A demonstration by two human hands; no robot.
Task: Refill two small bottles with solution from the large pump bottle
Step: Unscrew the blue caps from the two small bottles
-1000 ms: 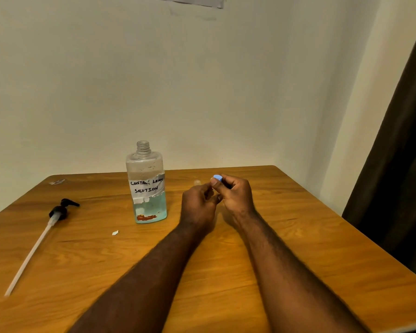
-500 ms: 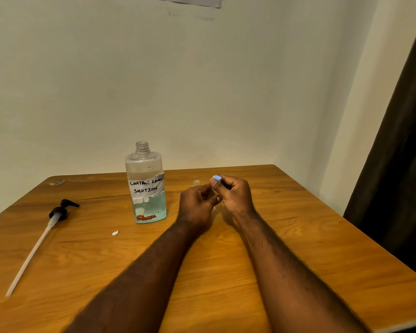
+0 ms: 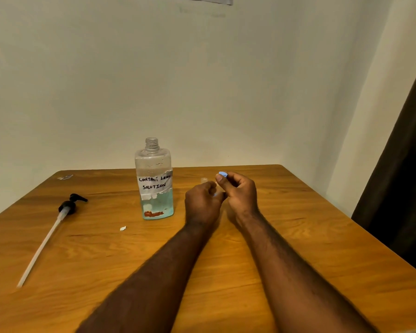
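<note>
The large clear bottle (image 3: 154,188), labelled "contact lens solution", stands open on the table with blue liquid in its lower third. Its black pump (image 3: 70,205) with the long white tube lies apart at the left. Just right of the bottle my two hands meet above the table. My right hand (image 3: 238,195) pinches a small blue cap (image 3: 223,174) between thumb and fingertips. My left hand (image 3: 202,203) is curled round a small clear bottle (image 3: 204,180). Only the bottle's neck shows above the fingers; the rest is hidden.
The wooden table (image 3: 298,248) stands in a room corner, with walls behind and to the right. A dark curtain (image 3: 406,188) hangs past the right edge. A white scrap (image 3: 123,228) lies in front of the large bottle, and a small clear piece (image 3: 65,177) lies at the far left.
My hands stay together in the same place. The blue cap sits slightly higher and a little apart from my left fingers. The view has shifted a bit.
</note>
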